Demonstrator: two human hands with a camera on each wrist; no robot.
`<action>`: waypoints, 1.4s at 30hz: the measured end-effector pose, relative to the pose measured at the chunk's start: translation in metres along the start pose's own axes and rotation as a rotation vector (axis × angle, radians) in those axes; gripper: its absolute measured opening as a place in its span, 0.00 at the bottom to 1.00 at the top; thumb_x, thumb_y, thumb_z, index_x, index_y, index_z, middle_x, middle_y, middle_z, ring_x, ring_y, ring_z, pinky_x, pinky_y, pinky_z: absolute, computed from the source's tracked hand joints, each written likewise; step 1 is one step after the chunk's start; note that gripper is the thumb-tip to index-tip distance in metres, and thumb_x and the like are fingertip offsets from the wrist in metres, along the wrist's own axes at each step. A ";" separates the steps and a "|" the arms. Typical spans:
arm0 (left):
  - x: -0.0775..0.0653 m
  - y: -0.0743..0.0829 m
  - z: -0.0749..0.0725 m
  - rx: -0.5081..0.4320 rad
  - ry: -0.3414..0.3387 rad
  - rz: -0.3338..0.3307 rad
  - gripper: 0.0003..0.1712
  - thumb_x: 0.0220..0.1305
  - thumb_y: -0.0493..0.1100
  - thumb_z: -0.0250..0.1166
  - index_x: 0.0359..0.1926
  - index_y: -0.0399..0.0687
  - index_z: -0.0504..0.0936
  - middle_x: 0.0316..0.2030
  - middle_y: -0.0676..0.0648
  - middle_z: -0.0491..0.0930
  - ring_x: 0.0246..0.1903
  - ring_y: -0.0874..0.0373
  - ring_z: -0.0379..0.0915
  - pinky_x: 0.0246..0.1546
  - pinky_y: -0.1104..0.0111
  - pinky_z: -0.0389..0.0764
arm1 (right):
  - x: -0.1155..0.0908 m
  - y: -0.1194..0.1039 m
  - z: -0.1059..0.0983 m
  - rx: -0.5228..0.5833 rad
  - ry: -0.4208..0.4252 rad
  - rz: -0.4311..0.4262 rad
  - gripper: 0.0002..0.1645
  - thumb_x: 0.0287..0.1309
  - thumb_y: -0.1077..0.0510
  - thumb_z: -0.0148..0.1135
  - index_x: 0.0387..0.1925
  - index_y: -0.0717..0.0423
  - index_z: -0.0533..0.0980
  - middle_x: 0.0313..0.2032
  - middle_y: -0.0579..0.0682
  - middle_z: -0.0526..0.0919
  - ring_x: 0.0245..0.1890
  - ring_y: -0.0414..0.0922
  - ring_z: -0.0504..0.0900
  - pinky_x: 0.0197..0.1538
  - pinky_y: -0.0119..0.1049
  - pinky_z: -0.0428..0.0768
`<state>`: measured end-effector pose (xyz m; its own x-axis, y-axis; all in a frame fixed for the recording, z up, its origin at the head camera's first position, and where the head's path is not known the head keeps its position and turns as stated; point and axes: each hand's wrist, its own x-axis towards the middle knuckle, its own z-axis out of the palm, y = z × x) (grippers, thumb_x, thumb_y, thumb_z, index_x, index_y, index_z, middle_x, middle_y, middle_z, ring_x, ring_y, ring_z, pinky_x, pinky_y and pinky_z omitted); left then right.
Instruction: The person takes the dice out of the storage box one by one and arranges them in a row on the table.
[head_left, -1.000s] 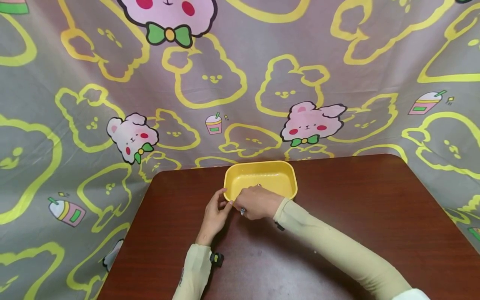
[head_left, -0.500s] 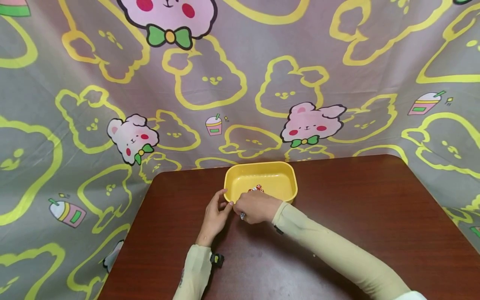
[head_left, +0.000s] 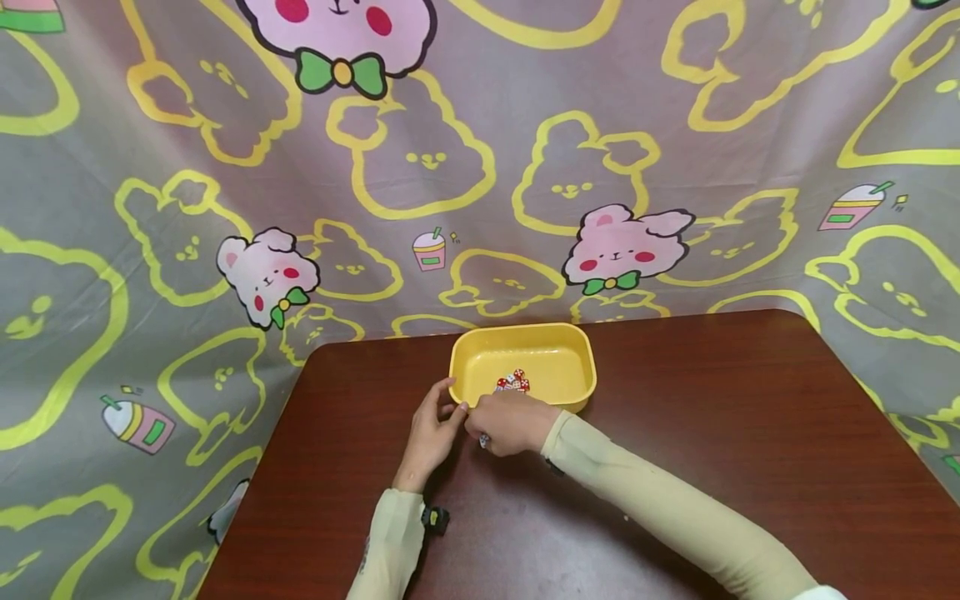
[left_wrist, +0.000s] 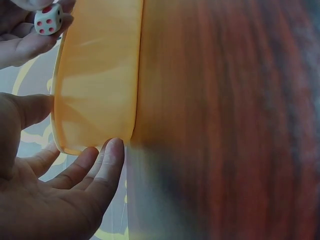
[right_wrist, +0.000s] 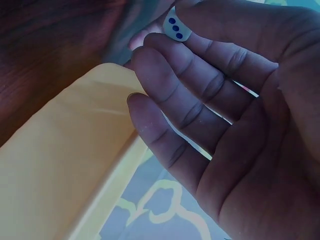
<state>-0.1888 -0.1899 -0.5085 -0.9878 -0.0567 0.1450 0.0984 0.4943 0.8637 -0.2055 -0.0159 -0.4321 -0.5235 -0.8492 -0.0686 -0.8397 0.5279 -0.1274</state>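
Observation:
At the far side of the table stands a yellow plastic box (head_left: 557, 371) with several red and white dice (head_left: 517, 383) inside. My left hand (head_left: 431, 437) holds its near left corner, thumb at the near rim and fingers against the left end. Just in front of the near rim, my right hand (head_left: 513, 422) pinches a white die (left_wrist: 48, 20) between thumb and index finger. That die shows red and dark spots in the left wrist view. The right hand's other fingers (right_wrist: 155, 75) bend loosely beside the box wall and partly block the head view of the dice.
The dark red-brown wooden table (head_left: 712, 433) has rounded far corners. Right behind it hangs a grey curtain (head_left: 495, 233) with yellow outlined cartoon animals, close to the box's far side. A small pale speck (head_left: 626, 517) lies beside the right forearm.
My right hand has drawn back slightly toward me from over the box, still pinching the die, so more dice inside show. My left hand has stayed at the corner.

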 end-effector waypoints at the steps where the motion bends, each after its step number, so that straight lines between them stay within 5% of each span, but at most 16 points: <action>1: 0.000 0.000 0.000 0.000 0.000 -0.003 0.28 0.66 0.41 0.63 0.65 0.48 0.69 0.61 0.38 0.73 0.48 0.46 0.81 0.46 0.58 0.82 | 0.000 0.000 0.001 0.004 -0.001 0.001 0.10 0.50 0.61 0.66 0.21 0.42 0.78 0.23 0.37 0.79 0.22 0.37 0.73 0.24 0.31 0.71; 42: 0.001 -0.003 0.000 -0.002 -0.001 0.000 0.28 0.66 0.42 0.63 0.66 0.49 0.68 0.60 0.39 0.74 0.49 0.45 0.80 0.50 0.54 0.80 | 0.010 -0.002 0.038 -0.025 -0.008 -0.019 0.11 0.46 0.58 0.70 0.18 0.40 0.76 0.17 0.36 0.74 0.19 0.36 0.70 0.22 0.31 0.68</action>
<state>-0.1900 -0.1910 -0.5111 -0.9879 -0.0562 0.1448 0.0987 0.4928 0.8646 -0.2030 -0.0256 -0.4700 -0.5065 -0.8590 -0.0747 -0.8528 0.5118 -0.1036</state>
